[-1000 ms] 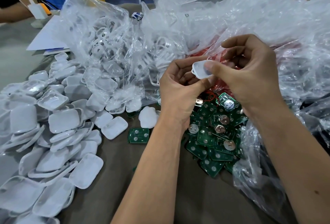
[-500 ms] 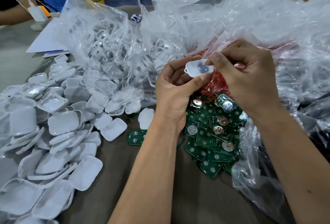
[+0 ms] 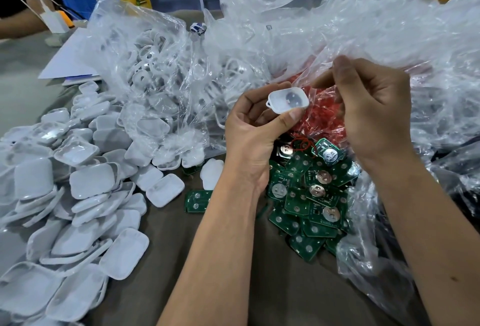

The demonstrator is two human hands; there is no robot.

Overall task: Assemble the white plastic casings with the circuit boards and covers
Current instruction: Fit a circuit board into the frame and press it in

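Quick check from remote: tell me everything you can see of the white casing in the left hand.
The white casing is a small rounded-rectangle shell of matte white plastic, with a little loop tab at its left corner. Its hollow side faces the camera, showing a grey round patch inside. The left hand pinches it, thumb on the near edge, above the pile of green circuit boards.

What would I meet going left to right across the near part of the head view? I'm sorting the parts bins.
white casing pile → lone circuit board → left hand → circuit board heap → right hand
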